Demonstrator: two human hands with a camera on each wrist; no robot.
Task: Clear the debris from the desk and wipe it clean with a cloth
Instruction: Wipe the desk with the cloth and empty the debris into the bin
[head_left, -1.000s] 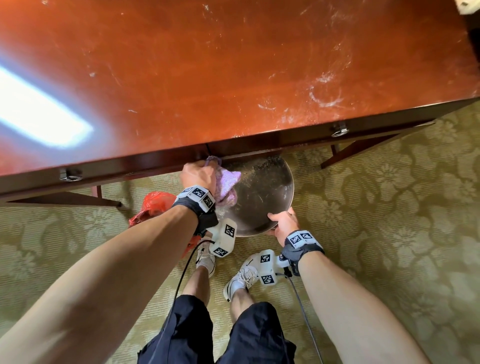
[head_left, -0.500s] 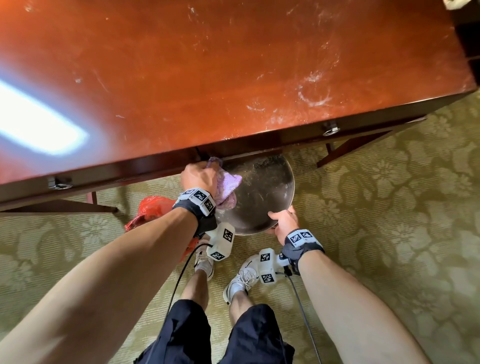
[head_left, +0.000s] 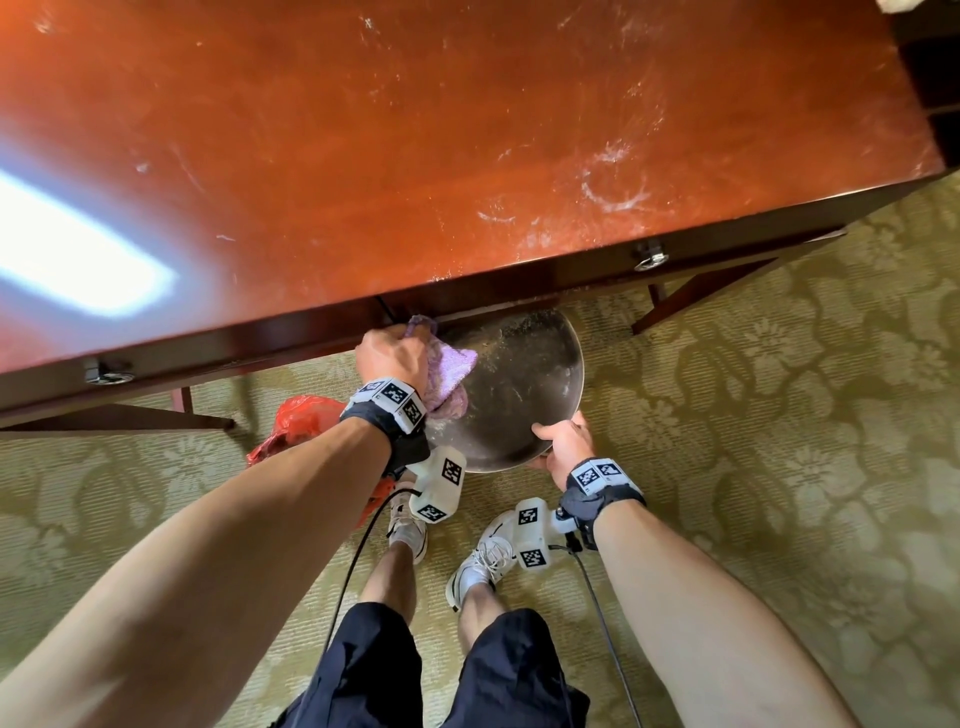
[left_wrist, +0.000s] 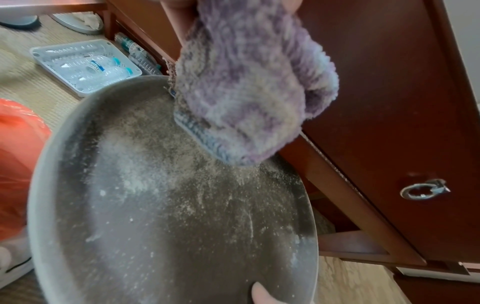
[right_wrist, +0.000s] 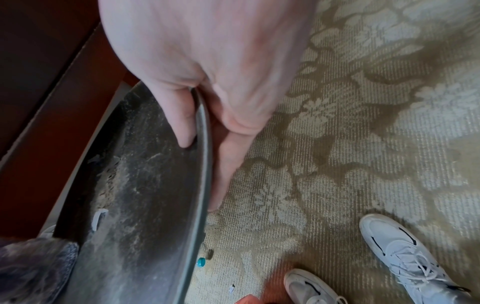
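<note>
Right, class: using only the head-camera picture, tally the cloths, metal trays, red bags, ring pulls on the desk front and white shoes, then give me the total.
Cloth: 1
Metal tray: 1
Red bag: 1
Ring pulls: 2
White shoes: 2
Total: 7

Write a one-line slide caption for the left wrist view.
Left hand shakes a purple cloth over a powder-dusted metal plate held below the desk edge.

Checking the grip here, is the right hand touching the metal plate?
Touching. The right wrist view shows the right hand pinching the plate rim, thumb inside.
</note>
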